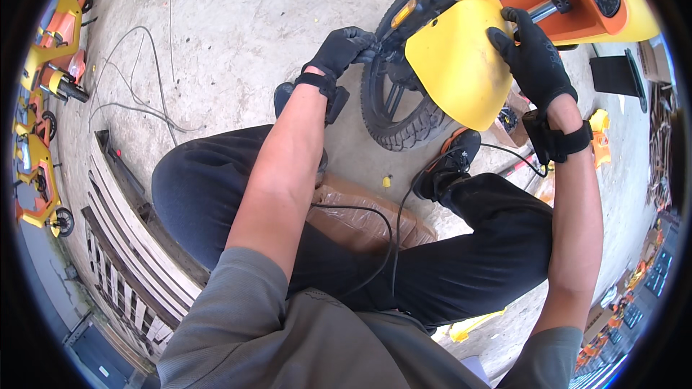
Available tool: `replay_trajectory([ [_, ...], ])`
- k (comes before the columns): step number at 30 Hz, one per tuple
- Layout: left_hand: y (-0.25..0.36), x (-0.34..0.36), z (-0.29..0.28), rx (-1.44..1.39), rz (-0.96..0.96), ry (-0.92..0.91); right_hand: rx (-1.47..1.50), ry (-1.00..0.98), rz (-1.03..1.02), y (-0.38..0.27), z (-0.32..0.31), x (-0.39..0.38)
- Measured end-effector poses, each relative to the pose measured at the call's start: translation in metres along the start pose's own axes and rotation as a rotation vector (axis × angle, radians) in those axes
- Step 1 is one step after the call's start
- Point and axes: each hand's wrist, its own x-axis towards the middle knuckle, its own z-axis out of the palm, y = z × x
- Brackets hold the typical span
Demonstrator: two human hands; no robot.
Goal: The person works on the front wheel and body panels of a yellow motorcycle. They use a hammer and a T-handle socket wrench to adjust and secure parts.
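At one wheel (404, 130), two hands (342, 52) (532, 61) flank one fender (461, 54).

left hand (344, 52): fingers curled | left forearm (280, 158): slanted inward | right hand (533, 57): thumb, fingers parted | right forearm (579, 202): outstretched

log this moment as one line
left hand: at fork lower end, near wheel hub | right hand: against yellow fender | wheel: partly covered by fender

The yellow fender (455, 54) partly hides the wheel (402, 133); the fork (435, 6) is cropped above.
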Motion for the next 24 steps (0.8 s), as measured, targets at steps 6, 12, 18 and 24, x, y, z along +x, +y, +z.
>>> replay_trajectory([
  [6, 0.004, 0.000, 0.004, 0.285, -0.110, 0.154, 0.004, -0.005, 0.014, -0.002, 0.001, 0.000],
  [12, 0.008, -0.003, 0.003, 0.253, -0.057, 0.049, 0.013, -0.023, 0.043, -0.006, -0.002, -0.001],
  [18, 0.000, -0.004, -0.001, 0.148, 0.076, -0.085, 0.006, -0.006, 0.008, -0.001, -0.001, 0.001],
  [24, 0.002, -0.004, 0.008, 0.236, -0.125, 0.127, 0.014, -0.001, 0.018, -0.002, 0.000, 0.000],
])
